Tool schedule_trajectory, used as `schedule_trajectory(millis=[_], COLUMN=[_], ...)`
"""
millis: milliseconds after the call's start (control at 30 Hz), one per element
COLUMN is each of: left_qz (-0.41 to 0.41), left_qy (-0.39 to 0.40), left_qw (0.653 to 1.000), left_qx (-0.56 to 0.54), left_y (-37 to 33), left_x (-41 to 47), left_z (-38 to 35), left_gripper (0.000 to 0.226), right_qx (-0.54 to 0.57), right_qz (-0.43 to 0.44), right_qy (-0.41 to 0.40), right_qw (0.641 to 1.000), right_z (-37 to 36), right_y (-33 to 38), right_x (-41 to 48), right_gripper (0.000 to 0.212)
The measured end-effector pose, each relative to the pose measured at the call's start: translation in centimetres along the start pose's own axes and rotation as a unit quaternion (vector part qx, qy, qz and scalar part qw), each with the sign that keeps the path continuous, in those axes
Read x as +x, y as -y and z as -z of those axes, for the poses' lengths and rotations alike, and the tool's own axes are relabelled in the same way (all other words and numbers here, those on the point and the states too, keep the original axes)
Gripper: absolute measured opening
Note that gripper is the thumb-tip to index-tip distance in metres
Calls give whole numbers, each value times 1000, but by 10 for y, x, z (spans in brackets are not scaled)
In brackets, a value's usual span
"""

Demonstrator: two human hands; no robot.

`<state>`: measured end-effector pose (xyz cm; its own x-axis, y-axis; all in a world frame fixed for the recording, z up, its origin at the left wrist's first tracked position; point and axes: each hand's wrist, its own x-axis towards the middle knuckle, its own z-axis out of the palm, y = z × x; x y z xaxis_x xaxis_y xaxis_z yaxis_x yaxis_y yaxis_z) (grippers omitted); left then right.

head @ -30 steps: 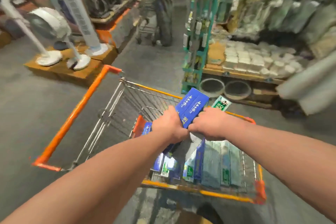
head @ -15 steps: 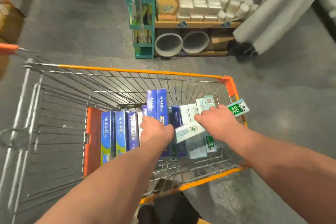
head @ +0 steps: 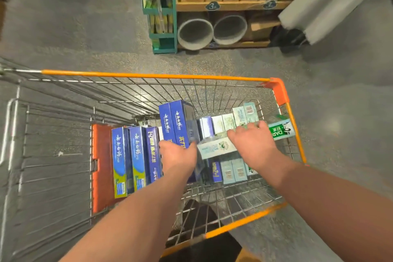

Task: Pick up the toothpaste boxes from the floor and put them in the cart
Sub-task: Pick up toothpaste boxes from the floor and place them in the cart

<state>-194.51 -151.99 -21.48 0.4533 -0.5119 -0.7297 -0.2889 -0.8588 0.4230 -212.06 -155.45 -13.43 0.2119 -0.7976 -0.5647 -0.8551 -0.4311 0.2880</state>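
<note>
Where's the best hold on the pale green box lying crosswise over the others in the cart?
Mid-length, from above, across its narrow width: the pale green box lies flat atop other boxes, long edges free. The right hand grips there.

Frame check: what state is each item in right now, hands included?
Shopping cart: part filled, boxes in a row on its bottom.
Two blue toothpaste boxes: gripped by left hand, tilted up above the row.
Green-and-white toothpaste box: held crosswise by right hand, over the pale boxes.
Blue boxes in the cart: set side by side.
Pale green boxes in the cart: set side by side.
</note>
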Motion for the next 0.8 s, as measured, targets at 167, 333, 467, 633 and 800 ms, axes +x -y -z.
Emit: schedule_trajectory(millis=[167,333,467,633,800], left_qz=[-7,22,39,76,50], left_qy=[-12,-6,4,15,47], left_qw=[1000,997,994,989,985], left_qx=[28,73,100,126,159], left_y=[0,1,-1,-4,-4], left_x=[-3,-8,-3,11,16], left_z=[-5,-28,-38,-32,-29], left_gripper=[73,75,79,69,75], right_qx=[129,291,359,394,416], right_qz=[-95,-199,-240,-254,-264], right_qy=[-9,10,25,21,20], right_qw=[987,936,901,883,870], right_z=[13,12,-10,-32,-25], right_y=[-1,16,33,53,54], right_x=[20,36,46,50,58], right_gripper=[37,36,45,46,47])
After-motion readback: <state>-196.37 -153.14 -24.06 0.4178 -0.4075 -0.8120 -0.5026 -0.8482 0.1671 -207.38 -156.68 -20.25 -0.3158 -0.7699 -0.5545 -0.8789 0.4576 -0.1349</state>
